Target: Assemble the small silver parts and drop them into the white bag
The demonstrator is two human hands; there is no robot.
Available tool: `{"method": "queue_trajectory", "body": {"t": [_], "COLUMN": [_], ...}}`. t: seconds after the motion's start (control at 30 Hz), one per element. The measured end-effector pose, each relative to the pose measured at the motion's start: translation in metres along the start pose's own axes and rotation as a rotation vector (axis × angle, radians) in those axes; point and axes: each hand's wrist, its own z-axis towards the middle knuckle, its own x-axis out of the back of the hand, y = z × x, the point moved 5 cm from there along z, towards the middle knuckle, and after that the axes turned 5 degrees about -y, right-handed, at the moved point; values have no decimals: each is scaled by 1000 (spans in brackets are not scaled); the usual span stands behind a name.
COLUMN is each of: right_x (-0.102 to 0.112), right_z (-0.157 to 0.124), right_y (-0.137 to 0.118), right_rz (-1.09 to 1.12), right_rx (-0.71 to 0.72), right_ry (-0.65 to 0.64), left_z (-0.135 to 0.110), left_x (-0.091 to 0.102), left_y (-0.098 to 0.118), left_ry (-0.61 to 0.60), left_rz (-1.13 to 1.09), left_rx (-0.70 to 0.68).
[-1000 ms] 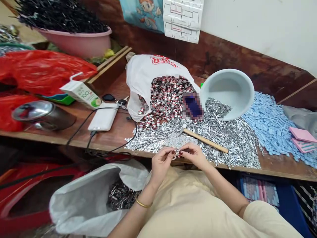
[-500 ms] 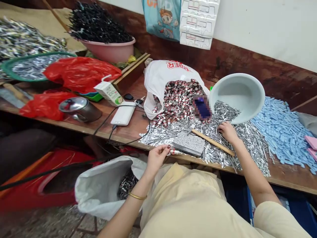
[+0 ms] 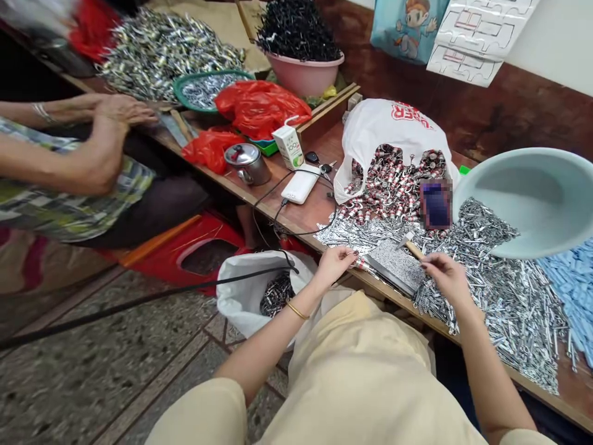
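My left hand (image 3: 337, 266) is closed in a pinch at the bench's front edge, with a small red-and-silver metal piece (image 3: 362, 264) at its fingertips. That piece lies along the left end of a grey speckled block (image 3: 397, 262). A hammer (image 3: 414, 248) with a wooden handle rests with its head by the block's far edge. My right hand (image 3: 447, 278) is pinched closed over the handle and hides the rest of it; I cannot tell whether it grips the handle or a tiny part. Loose silver metal parts (image 3: 514, 309) surround the block.
Behind the block, a white plastic bag (image 3: 384, 120) spills red-and-silver pieces (image 3: 393, 185). A pale basin (image 3: 546, 185) tilts on the right beside light-blue parts (image 3: 572, 278). A white power bank (image 3: 300, 183) with cables lies left. Another person's hands (image 3: 115, 111) are at far left.
The view has swung left, bringing another person into sight. My right hand has moved from the metal parts by the basin to the hammer handle. My left hand stays beside the block.
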Motion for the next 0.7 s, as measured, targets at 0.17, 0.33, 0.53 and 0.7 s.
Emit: {"method": "queue_trajectory", "body": {"t": [0.17,0.33,0.53,0.7], "right_x": [-77,-120,-133,-134], "right_z": [18,32,31,30], "right_y": [-55,-66,-56,-59], "right_rz": [-72,-460,-599,-624], "right_rx": [240,448,562,609], "right_ry": [-149,-172,-194,-181], "left_z": [11,14,15,17], "left_x": [-3,-5,-6,-6], "left_y": [2,3,2,1], "left_ry": [-47,-65,-97,-117], "left_rz": [40,30,-10,-30], "left_rx": [33,80,96,99]}}
